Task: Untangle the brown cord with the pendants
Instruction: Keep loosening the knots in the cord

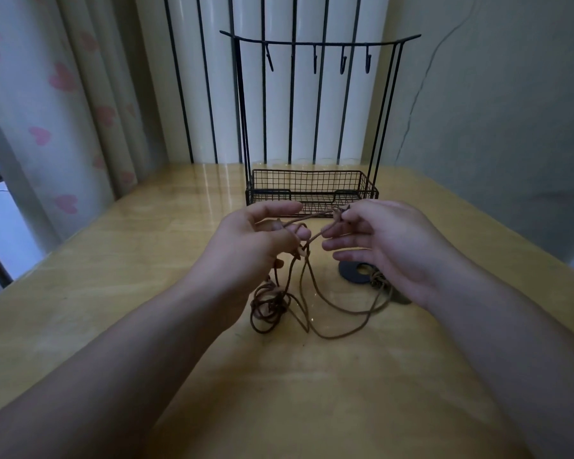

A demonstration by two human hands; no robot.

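A thin brown cord (315,286) hangs from both my hands above the wooden table (146,260). My left hand (256,236) has the cord looped over a finger and pinched at a small pale knot or bead. My right hand (385,240) pinches a knot in the cord between thumb and forefinger. A short stretch of cord runs taut between the hands. Below, long loops trail onto the table and a tangled bunch (269,304) lies under my left wrist. A dark ring-shaped pendant (353,271) lies flat beneath my right hand, partly hidden by it.
A black wire stand with a mesh basket (312,188) and a top bar with several hooks (318,44) stands just behind my hands. A curtain with pink hearts (63,127) hangs at the left. A grey wall is at the right.
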